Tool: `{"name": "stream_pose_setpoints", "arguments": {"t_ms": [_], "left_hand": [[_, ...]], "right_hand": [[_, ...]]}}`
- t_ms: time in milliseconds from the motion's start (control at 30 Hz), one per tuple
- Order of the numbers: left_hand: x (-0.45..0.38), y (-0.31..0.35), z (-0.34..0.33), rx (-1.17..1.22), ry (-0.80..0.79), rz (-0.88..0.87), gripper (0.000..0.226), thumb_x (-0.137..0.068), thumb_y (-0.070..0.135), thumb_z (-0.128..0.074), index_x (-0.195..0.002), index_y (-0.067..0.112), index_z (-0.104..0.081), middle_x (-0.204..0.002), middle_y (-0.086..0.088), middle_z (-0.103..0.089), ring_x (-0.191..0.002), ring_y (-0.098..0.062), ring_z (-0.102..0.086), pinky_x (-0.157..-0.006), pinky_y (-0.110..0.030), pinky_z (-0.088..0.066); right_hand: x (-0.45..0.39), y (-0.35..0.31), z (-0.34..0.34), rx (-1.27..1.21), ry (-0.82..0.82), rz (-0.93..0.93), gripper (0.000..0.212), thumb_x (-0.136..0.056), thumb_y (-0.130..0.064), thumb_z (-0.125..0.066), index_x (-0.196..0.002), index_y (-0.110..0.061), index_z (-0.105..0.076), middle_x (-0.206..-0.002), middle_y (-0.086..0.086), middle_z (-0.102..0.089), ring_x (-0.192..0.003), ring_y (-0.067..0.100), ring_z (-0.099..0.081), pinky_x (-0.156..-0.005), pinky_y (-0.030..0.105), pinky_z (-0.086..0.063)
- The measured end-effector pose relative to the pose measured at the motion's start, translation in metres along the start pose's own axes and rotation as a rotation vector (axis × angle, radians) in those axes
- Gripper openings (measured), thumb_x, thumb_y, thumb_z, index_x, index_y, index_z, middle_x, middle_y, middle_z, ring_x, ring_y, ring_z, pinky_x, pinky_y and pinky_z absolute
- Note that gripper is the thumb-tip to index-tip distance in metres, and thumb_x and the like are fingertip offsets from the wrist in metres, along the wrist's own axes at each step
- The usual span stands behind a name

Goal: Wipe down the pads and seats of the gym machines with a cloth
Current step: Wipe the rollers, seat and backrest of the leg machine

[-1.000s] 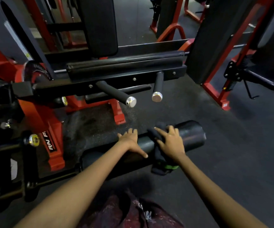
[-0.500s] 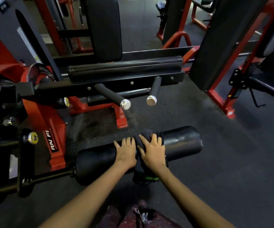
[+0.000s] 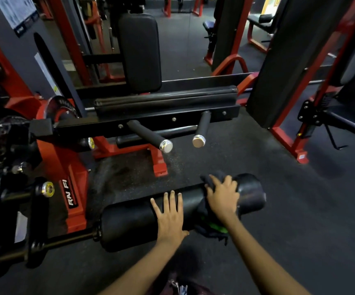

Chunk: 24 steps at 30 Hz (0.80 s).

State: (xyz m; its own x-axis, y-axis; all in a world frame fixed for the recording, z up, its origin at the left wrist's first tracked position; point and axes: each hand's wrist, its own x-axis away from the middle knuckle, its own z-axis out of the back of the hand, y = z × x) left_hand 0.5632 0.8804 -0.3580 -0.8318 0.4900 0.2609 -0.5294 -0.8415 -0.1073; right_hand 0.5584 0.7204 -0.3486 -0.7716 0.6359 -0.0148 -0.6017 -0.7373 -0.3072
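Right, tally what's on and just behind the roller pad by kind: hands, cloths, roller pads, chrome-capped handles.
Hands: 2, left hand and right hand
Cloths: 1, dark cloth
Roller pads: 1, roller pad
Chrome-capped handles: 2, and
Total: 6

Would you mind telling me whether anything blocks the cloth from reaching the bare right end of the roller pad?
Nothing visible does. The right hand presses the dark cloth onto the roller pad, and the pad's right end beside it lies bare. The left hand rests flat on the pad, on the other side.
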Motion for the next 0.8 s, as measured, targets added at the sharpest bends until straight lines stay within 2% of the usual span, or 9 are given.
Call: {"name": "stream_pose_setpoints", "arguments": {"t_ms": [67,167,267,333,433,500,667,733,800], "left_hand": [[-0.004,-0.003,0.001,0.044,0.001,-0.016,0.100,-0.085,0.039,-0.059,-0.150,0.007,0.010,-0.158,-0.015,0.002,-0.146,-0.033,0.000,-0.109,-0.068,0.007],[-0.018,-0.027,0.009,0.160,0.048,-0.103,0.105,-0.074,0.062,-0.062,-0.149,0.011,-0.010,-0.151,-0.006,-0.018,-0.138,-0.027,-0.018,-0.116,-0.050,-0.013],[-0.039,-0.056,0.021,0.207,-0.002,-0.270,0.114,-0.060,0.077,-0.065,-0.146,0.014,-0.024,-0.138,-0.002,-0.029,-0.127,-0.022,-0.030,-0.111,-0.042,-0.026],[-0.050,-0.062,0.024,0.218,-0.056,-0.328,0.119,-0.056,0.079,-0.067,-0.146,0.013,-0.024,-0.143,-0.003,-0.025,-0.133,-0.022,-0.029,-0.115,-0.051,-0.017],[-0.055,-0.060,0.020,0.282,-0.182,-0.272,0.131,-0.052,0.079,-0.069,-0.151,0.015,-0.011,-0.159,-0.005,-0.007,-0.145,-0.025,-0.015,-0.114,-0.058,-0.007],[-0.056,-0.058,0.016,0.294,-0.203,-0.242,0.132,-0.051,0.079,-0.069,-0.151,0.017,-0.010,-0.158,-0.004,-0.017,-0.143,-0.025,-0.022,-0.115,-0.055,-0.017],[-0.056,-0.055,0.015,0.264,-0.160,-0.215,0.116,-0.062,0.064,-0.072,-0.150,0.017,-0.012,-0.153,-0.002,-0.026,-0.138,-0.024,-0.029,-0.111,-0.049,-0.026],[-0.051,-0.052,0.014,0.241,-0.114,-0.204,0.116,-0.062,0.065,-0.071,-0.150,0.017,-0.013,-0.153,-0.001,-0.026,-0.138,-0.023,-0.029,-0.111,-0.050,-0.024],[-0.040,-0.047,0.012,0.192,-0.058,-0.190,0.122,-0.058,0.072,-0.069,-0.150,0.017,-0.012,-0.154,-0.001,-0.022,-0.139,-0.022,-0.025,-0.113,-0.053,-0.018]], "right_hand": [[0.024,-0.016,-0.008,-0.020,-0.007,0.215,0.044,-0.089,-0.041,-0.056,-0.132,-0.030,-0.054,-0.118,0.013,-0.049,-0.105,0.034,-0.048,-0.081,0.047,-0.045],[0.022,0.000,-0.007,-0.009,-0.027,0.393,0.044,-0.087,-0.040,-0.058,-0.130,-0.027,-0.057,-0.110,0.013,-0.053,-0.094,0.035,-0.053,-0.071,0.044,-0.049],[-0.008,0.038,0.006,0.001,-0.020,0.176,0.046,-0.094,-0.044,-0.050,-0.139,-0.033,-0.046,-0.123,0.011,-0.044,-0.111,0.033,-0.043,-0.084,0.042,-0.046],[-0.026,0.061,0.018,0.004,0.007,-0.008,0.047,-0.095,-0.044,-0.047,-0.141,-0.034,-0.043,-0.131,0.011,-0.039,-0.118,0.033,-0.037,-0.092,0.045,-0.042],[-0.034,0.060,0.025,-0.041,0.005,-0.182,0.047,-0.095,-0.041,-0.047,-0.141,-0.031,-0.042,-0.138,0.011,-0.032,-0.125,0.034,-0.031,-0.100,0.051,-0.035],[-0.024,0.033,0.020,-0.041,0.001,-0.222,0.046,-0.094,-0.042,-0.047,-0.139,-0.032,-0.043,-0.138,0.011,-0.031,-0.126,0.033,-0.030,-0.100,0.050,-0.033],[0.031,-0.035,-0.011,0.011,-0.034,0.153,0.047,-0.084,-0.043,-0.061,-0.130,-0.034,-0.054,-0.121,0.011,-0.050,-0.106,0.033,-0.048,-0.078,0.046,-0.047],[0.040,-0.025,-0.011,0.004,-0.027,0.311,0.049,-0.078,-0.041,-0.068,-0.125,-0.031,-0.059,-0.107,0.012,-0.055,-0.091,0.033,-0.055,-0.064,0.044,-0.049],[0.030,0.000,-0.007,-0.001,-0.012,0.340,0.048,-0.084,-0.040,-0.063,-0.130,-0.031,-0.055,-0.109,0.011,-0.052,-0.094,0.033,-0.052,-0.065,0.043,-0.050]]}}
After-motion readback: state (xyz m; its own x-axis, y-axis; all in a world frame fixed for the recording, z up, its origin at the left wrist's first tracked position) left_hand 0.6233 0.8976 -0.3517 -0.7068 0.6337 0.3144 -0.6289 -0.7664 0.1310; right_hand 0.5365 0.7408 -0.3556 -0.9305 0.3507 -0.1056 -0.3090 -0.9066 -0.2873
